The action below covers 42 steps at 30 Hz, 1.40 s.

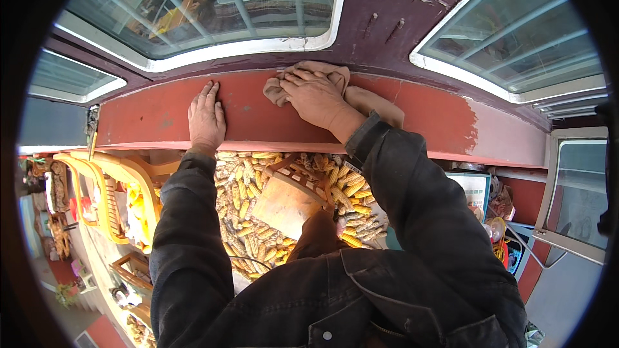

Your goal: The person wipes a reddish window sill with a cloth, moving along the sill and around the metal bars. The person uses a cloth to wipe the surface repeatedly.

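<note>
A long painted windowsill ledge (246, 121) runs across in front of me. Most of it is dark red, and an irregular edge divides this from a paler pink stretch at the right end. My left hand (207, 118) rests flat on the red part with its fingers extended and nothing under them that I can see. Farther right, my right hand (313, 95) presses a crumpled brownish-pink cloth (338, 75) against the ledge near the wall. Part of the cloth trails out to the right beside my wrist.
Below the ledge, a wooden stool or chair (283, 205) stands among many corn cobs (244, 198), one of my legs against it. Yellow chairs (138, 179) are at left. Barred windows (232, 14) rise above the ledge. An open window sash (580, 188) juts out at right.
</note>
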Each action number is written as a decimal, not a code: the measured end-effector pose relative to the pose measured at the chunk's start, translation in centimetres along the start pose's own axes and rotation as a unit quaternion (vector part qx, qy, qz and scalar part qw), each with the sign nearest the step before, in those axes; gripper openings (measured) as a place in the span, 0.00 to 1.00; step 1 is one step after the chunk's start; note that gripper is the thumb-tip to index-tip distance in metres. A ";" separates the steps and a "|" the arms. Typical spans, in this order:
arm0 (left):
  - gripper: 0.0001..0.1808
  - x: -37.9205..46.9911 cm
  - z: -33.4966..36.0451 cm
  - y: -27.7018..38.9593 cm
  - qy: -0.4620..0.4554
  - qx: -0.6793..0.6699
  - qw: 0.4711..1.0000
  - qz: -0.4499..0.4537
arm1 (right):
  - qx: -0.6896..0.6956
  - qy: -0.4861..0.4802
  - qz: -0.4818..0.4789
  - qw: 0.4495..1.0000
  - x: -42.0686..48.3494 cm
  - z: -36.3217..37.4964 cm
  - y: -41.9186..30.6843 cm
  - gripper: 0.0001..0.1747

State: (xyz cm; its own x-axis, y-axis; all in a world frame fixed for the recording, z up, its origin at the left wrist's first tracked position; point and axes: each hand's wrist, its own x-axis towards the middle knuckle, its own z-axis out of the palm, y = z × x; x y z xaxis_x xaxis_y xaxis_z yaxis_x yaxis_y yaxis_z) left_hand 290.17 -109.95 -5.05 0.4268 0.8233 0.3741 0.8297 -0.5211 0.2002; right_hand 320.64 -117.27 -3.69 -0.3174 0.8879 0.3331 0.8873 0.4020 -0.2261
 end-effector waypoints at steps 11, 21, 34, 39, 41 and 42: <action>0.26 0.2 -0.3 0.1 -0.018 -0.012 1.000 -0.010 | 0.008 0.064 0.036 0.997 1.8 2.0 -3.5 0.19; 0.26 0.2 0.3 -0.5 -0.023 0.008 1.000 0.006 | -0.112 0.040 0.253 0.960 -16.6 -12.1 10.1 0.18; 0.27 0.2 1.2 -1.5 -0.005 0.016 0.999 0.038 | -0.144 0.088 0.301 0.939 -19.0 -11.8 10.8 0.24; 0.27 0.0 1.0 -1.2 -0.007 0.008 0.999 0.033 | -0.134 0.093 0.302 0.939 -18.8 -11.7 10.9 0.24; 0.27 0.0 1.1 -1.3 -0.002 0.009 0.999 0.042 | -0.145 0.089 0.306 0.937 -18.7 -11.7 10.9 0.23; 0.27 0.0 1.1 -1.4 -0.004 0.009 0.999 0.040 | -0.141 0.095 0.305 0.937 -18.7 -11.7 10.8 0.23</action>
State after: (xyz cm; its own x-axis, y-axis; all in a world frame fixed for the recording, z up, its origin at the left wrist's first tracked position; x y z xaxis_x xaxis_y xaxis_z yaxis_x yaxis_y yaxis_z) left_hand 289.45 -108.95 -6.36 0.4942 0.7816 0.3805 0.7994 -0.5806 0.1544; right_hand 340.13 -132.17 -1.68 0.3190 0.8665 0.3838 0.9460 -0.2663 -0.1851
